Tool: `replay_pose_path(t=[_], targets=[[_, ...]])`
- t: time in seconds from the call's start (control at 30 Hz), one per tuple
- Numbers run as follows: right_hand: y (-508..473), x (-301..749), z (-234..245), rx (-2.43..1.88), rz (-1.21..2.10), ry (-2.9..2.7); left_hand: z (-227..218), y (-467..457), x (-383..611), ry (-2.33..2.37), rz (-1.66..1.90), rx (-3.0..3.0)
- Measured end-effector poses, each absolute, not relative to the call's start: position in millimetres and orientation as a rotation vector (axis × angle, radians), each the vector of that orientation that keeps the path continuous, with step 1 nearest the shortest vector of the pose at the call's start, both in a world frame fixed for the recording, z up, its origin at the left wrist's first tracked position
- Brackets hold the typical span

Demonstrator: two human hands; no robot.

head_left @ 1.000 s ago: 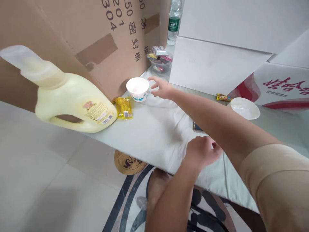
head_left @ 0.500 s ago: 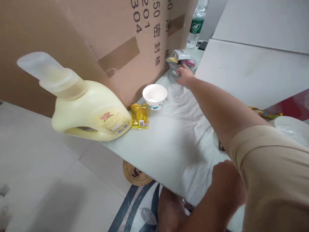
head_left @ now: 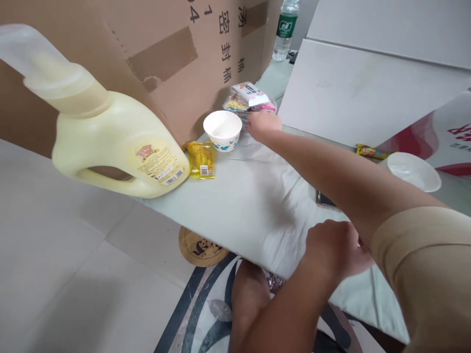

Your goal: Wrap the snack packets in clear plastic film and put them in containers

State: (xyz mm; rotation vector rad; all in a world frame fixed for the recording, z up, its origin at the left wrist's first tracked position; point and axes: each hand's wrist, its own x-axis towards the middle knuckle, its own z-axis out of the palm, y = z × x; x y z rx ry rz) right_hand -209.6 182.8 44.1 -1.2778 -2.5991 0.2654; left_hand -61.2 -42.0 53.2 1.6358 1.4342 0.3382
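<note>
My right hand (head_left: 264, 125) reaches across the table and grips the near rim of a shallow clear plastic bowl (head_left: 242, 119). Packaged snacks fill that bowl, with a white packet (head_left: 250, 93) on top. A white paper bowl (head_left: 223, 128) with blue print stands just left of my right hand. In front of it lies a yellow snack packet (head_left: 201, 161). My left hand (head_left: 336, 247) is curled closed beneath my right forearm, low over the table's near side. Whatever its fingers may hold is hidden.
A large pale-yellow detergent bottle (head_left: 121, 147) stands at the table's left edge against a cardboard box (head_left: 162, 54). A water bottle (head_left: 285, 32) is at the back. To the right are a white box (head_left: 368, 83), a white bowl (head_left: 414, 171) and a colourful packet (head_left: 370, 151).
My right hand has drawn the clear bowl of snacks nearer, so it now sits close beside the paper bowl. My left hand shows more fully. The whole view has shifted.
</note>
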Motion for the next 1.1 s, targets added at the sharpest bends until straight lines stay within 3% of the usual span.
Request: replay_pose_path(t=[0.27,0.53,0.7,0.9,1.1], targets=[[161.2,-173.8,73.7,-1.221,0.324,-2.501,49.7,-45.3,-55.4,1.491,0.551,1.482],[152.6,-119.9,116.1,-1.371,1.418,-1.442,50.4,-43.4,-52.5,1.469,0.579,1.483],[141.7,-82.1,143.6,-1.122,1.7,-1.104,47.0,-41.9,-45.8,1.5,0.571,1.539],[126.9,-42.0,164.2,-0.893,1.669,-0.907,47.8,-38.9,-40.9,1.497,0.546,1.565],[127.6,-56.8,151.7,-0.966,1.167,-1.478,50.8,-37.0,-39.8,1.476,0.549,1.558]])
